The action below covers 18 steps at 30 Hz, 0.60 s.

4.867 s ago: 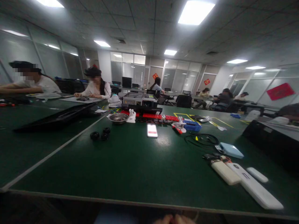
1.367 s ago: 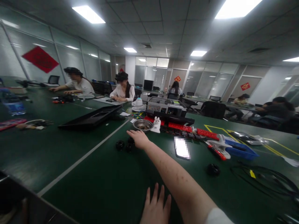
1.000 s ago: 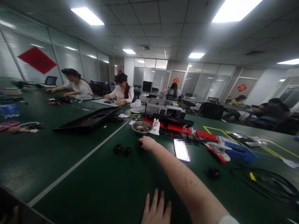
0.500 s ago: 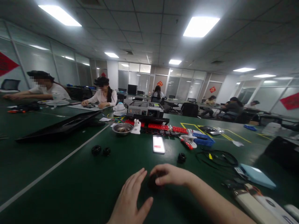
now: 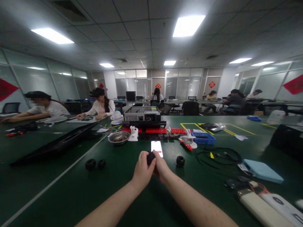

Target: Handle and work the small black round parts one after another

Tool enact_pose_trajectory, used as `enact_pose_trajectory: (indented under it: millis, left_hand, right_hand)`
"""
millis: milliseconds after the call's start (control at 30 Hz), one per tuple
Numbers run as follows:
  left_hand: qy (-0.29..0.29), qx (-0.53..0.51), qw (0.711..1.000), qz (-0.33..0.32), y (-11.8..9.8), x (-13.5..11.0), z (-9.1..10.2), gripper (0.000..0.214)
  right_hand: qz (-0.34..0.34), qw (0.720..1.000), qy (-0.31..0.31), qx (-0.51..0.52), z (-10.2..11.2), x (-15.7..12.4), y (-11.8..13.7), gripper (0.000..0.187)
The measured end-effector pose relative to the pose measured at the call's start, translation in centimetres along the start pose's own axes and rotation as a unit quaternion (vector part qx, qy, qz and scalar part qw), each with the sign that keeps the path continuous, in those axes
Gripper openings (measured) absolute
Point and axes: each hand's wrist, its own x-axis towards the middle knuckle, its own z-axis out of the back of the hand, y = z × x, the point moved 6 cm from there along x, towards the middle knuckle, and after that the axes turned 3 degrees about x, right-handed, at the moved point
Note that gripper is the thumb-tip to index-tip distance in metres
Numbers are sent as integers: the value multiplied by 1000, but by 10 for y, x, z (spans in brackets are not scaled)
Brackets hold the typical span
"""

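Note:
Both of my hands are closed around a small black wheel, held up just above the table in front of me. My left hand wraps it from the left, while my right hand grips it from the right, fingers touching. Much of the wheel is hidden by the fingers. Right behind the hands lies a phone with its screen lit. Another black wheel rests to the right of my hands. Two more, one larger wheel and one smaller wheel, sit off to the left.
Behind the phone are a metal bowl with small parts, a white clamp, red strips, an opened computer case and a blue tray. Cables and a light-blue box lie right. Co-workers sit at left.
My hands have come together and moved forward toward the phone. The left hand, spread before, is now closed around the wheel that the right hand was holding low over the table.

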Motion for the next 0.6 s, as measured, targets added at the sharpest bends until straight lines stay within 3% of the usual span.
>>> enact_pose_trajectory:
  millis: [100,133,233,300,433,600]
  left_hand:
    - [-45,-54,997,35,20,-5,-5,39]
    - [-26,-64,997,23,25,-7,-10,44]
    - [148,-50,987,-27,32,-16,-36,33]
    - [201,-43,979,7,37,-23,-44,35]
    - [169,-67,980,83,37,-22,-41,36]
    - [88,-170,974,118,40,-14,-37,34]
  right_hand:
    - [22,998,-26,-61,17,1,7,37]
    - [28,995,-18,-97,20,2,7,35]
    - [8,985,9,-170,27,9,-3,30]
    - [2,983,10,-185,28,17,-12,32]
    - [66,969,-24,-236,24,25,-13,35]
    - [186,900,-109,-379,9,8,2,42]
